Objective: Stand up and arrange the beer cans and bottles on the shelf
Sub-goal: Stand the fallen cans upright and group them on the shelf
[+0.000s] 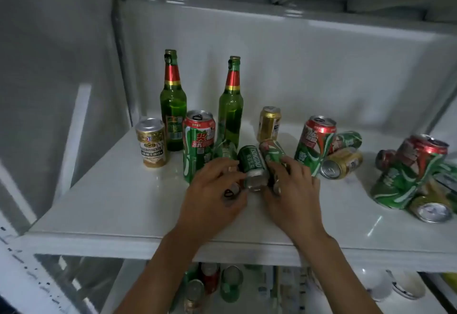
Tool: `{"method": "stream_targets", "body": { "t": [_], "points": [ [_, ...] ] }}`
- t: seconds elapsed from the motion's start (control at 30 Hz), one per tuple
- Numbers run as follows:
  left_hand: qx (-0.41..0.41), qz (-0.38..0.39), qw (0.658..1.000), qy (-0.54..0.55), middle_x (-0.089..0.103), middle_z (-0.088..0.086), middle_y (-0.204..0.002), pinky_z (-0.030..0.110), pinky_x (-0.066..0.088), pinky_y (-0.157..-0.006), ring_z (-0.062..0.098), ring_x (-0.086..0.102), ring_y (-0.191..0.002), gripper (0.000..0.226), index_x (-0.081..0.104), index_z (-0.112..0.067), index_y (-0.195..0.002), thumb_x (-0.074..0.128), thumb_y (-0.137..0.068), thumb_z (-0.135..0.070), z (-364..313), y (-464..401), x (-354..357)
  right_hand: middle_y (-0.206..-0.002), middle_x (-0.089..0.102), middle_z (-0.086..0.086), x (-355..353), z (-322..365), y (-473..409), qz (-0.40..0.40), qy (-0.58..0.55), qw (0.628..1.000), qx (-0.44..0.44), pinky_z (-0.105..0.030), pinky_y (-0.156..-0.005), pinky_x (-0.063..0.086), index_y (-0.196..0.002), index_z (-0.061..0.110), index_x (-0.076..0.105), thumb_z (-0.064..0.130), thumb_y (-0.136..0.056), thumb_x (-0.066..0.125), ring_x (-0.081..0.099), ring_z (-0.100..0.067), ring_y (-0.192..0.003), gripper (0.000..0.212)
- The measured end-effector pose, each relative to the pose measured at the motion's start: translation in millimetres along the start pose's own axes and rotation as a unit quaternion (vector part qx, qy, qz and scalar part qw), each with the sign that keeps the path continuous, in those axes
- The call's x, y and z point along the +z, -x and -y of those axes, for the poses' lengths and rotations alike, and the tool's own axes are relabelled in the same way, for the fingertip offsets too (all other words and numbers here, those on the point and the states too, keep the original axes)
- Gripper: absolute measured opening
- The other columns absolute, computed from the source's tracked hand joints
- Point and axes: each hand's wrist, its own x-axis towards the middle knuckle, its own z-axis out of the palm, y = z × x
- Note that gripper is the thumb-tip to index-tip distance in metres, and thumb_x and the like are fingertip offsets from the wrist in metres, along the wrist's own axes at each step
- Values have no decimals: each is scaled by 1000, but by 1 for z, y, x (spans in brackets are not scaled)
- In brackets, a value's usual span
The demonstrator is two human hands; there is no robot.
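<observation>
On the white shelf point(118, 202) two green bottles point(173, 106) point(231, 116) stand upright at the back. A white-gold can point(151, 144), a tall green-red can point(197, 145) and a small gold can point(269, 123) also stand. In the middle, three cans lie side by side. My left hand point(212, 197) grips the left lying can point(225, 151), mostly hidden under my fingers. My right hand point(293, 190) grips the right lying green-red can point(272, 150). The green Tsingtao can point(252, 163) lies between my hands.
A dented green-red can point(312, 144) leans to the right of my hands, with a green can point(347, 140) and a gold can point(342, 163) lying beside it. Several crushed cans point(408, 177) pile at the far right. The lower shelf holds more cans point(210, 281) and bowls point(405, 287).
</observation>
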Motion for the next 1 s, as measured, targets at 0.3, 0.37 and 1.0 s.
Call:
{"method": "stream_targets", "body": {
  "t": [0.3,0.37,1.0],
  "points": [
    [-25,102,988,-116,57,11,-147,42,55,-103,32,56,-136,61,68,-15,-134,87,-77,-25,0,-4,3,-126,55,-2,17,-14,-3,-10,-99,993,63,-38,-84,52,-118,21,71,38,-82,83,59,-29,-114,41],
    [-26,93,989,-110,59,10,-146,41,59,-95,32,57,-135,62,70,-13,-133,89,-74,-18,-3,-3,4,-126,54,3,17,-16,0,-18,-110,991,75,-36,-79,52,-115,26,71,39,-81,82,56,-25,-115,38],
    [-5,-116,992,47,66,-3,-135,17,50,-99,8,64,-122,26,78,-21,-117,67,-93,-25,-14,10,-35,-143,49,3,-2,-14,10,-33,-160,976,146,-39,-81,51,-126,28,59,41,-78,80,60,-28,-115,54]
  ]
}}
